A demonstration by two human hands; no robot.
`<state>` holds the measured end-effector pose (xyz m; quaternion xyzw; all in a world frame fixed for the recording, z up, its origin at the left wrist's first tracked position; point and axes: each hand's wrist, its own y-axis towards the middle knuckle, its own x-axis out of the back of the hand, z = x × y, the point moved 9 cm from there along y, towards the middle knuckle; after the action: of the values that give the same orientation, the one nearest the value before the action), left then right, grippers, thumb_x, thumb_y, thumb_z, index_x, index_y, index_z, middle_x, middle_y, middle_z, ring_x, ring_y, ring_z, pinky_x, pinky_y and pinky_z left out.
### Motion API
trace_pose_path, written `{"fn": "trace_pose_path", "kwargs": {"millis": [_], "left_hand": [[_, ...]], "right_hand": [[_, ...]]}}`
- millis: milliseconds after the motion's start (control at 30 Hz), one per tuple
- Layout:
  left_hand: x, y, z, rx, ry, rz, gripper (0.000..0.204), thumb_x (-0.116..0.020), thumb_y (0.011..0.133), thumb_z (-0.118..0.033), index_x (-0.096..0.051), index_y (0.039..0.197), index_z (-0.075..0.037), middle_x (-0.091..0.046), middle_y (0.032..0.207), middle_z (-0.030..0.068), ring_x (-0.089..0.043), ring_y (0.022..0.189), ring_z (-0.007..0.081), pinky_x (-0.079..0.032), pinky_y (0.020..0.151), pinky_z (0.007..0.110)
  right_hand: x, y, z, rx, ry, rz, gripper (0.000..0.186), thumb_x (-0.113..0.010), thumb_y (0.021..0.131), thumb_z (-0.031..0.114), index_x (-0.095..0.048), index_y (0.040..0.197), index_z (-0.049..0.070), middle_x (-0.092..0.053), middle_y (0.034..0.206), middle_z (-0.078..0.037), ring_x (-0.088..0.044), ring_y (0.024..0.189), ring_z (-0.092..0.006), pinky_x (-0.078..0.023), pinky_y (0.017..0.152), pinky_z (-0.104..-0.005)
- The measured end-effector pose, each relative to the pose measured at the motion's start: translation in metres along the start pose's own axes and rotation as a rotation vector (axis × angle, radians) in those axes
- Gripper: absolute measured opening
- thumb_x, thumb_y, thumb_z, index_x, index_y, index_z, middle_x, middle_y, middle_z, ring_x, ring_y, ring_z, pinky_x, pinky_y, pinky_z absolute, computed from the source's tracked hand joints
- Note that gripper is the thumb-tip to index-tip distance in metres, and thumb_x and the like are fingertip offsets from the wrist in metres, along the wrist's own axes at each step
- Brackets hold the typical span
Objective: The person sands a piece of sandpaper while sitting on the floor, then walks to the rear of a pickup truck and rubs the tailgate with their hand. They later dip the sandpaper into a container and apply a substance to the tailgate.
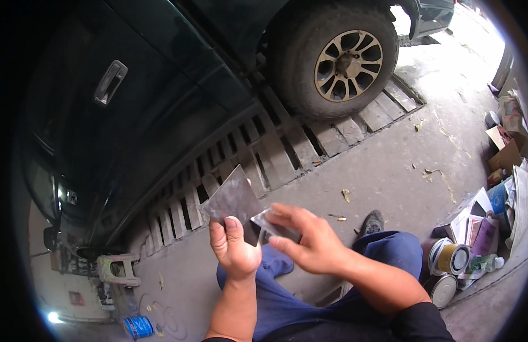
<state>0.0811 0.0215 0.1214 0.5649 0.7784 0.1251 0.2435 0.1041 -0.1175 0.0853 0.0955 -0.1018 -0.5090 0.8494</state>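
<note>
My left hand (239, 251) grips a flat, dark grey square plate (234, 196) by its lower edge, thumb on top and fingers beneath. The plate is tilted and its face looks smeared with a paler grey. Just right of it, my right hand (312, 236) pinches a thin, flat grey piece (265, 219) like a scraper blade, slightly blurred. One corner of this piece lies close to the plate's lower right edge; I cannot tell whether they touch. Both hands are above my blue-trousered knees.
A dark green vehicle (144, 125) with a large wheel (349, 65) stands ahead over a slatted floor grate (292, 151). Paint cans (444, 290), boxes and papers crowd the right side. At lower left are a pale plastic stool (119, 270) and a blue can (139, 326).
</note>
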Motion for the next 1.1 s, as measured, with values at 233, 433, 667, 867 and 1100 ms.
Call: {"fn": "trace_pose_path", "kwargs": {"millis": [233,433,667,867,1100], "left_hand": [[-0.001,0.005,0.003,0.031,-0.067,-0.001,0.039,-0.045,0.101,-0.017,-0.045,0.138,-0.004,-0.052,0.135,0.0214,-0.052,0.124,0.0334,-0.04,0.106,0.045],[0.014,0.005,0.01,0.134,-0.118,-0.04,0.036,-0.045,0.101,-0.014,-0.047,0.136,-0.005,-0.054,0.133,0.0188,-0.053,0.123,0.0309,-0.04,0.106,0.044],[0.01,0.0,0.025,0.245,-0.197,-0.004,0.034,-0.046,0.101,-0.012,-0.049,0.134,-0.005,-0.056,0.132,0.0128,-0.056,0.12,0.0271,-0.042,0.105,0.043],[0.018,-0.016,0.045,0.489,-0.268,0.001,0.029,-0.048,0.101,-0.014,-0.054,0.128,-0.007,-0.061,0.125,0.0122,-0.058,0.116,0.0265,-0.047,0.1,0.043],[0.01,-0.006,0.037,0.484,-0.339,0.036,0.039,-0.043,0.102,-0.02,-0.043,0.139,-0.006,-0.053,0.133,0.0227,-0.053,0.123,0.0354,-0.043,0.104,0.048]], "right_hand": [[0.003,0.002,0.009,0.123,-0.152,-0.031,0.05,-0.071,0.082,0.013,-0.053,0.126,-0.002,-0.065,0.113,-0.019,-0.061,0.107,-0.0336,-0.05,0.091,-0.0403],[-0.011,-0.007,0.019,0.255,-0.276,-0.052,0.048,-0.071,0.079,0.015,-0.054,0.122,0.001,-0.065,0.104,-0.018,-0.06,0.101,-0.0373,-0.05,0.084,-0.0456],[-0.007,-0.004,0.013,0.219,-0.503,-0.032,0.052,-0.073,0.077,0.014,-0.055,0.125,0.004,-0.065,0.109,-0.012,-0.058,0.112,-0.0285,-0.046,0.087,-0.0426],[0.04,0.017,0.007,0.204,-0.447,-0.212,0.053,-0.074,0.077,0.007,-0.053,0.126,0.001,-0.065,0.113,-0.016,-0.061,0.106,-0.0338,-0.048,0.092,-0.0412],[0.027,0.003,0.008,0.238,-0.211,-0.087,0.053,-0.071,0.076,0.009,-0.053,0.125,-0.001,-0.063,0.115,-0.018,-0.059,0.109,-0.0354,-0.047,0.094,-0.0424]]}}
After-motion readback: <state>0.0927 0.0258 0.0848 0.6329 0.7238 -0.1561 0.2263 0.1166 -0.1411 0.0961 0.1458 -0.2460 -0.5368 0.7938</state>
